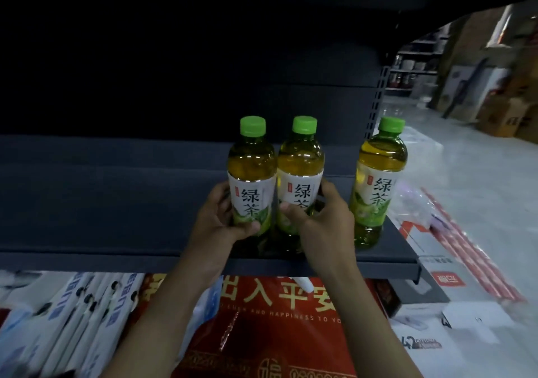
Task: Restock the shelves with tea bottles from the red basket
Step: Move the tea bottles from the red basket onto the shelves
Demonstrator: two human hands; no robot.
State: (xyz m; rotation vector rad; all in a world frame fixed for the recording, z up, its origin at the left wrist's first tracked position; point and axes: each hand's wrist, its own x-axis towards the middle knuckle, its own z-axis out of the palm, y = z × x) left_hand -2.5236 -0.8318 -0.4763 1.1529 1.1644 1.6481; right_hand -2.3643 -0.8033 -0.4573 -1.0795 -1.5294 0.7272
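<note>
Three green-capped tea bottles with white labels stand upright on a dark shelf (102, 203). My left hand (217, 220) grips the lower part of the left bottle (251, 171). My right hand (329, 217) grips the middle bottle (301, 171), which touches the left one. The third bottle (378, 179) stands alone near the shelf's right end, a short gap from my right hand. The red basket is not in view.
The shelf stretches far to the left of the bottles, with a dark back panel behind. Below it lie a red mat with gold lettering (276, 319) and white packaged goods (72, 313). To the right are the aisle floor and cardboard boxes (500, 115).
</note>
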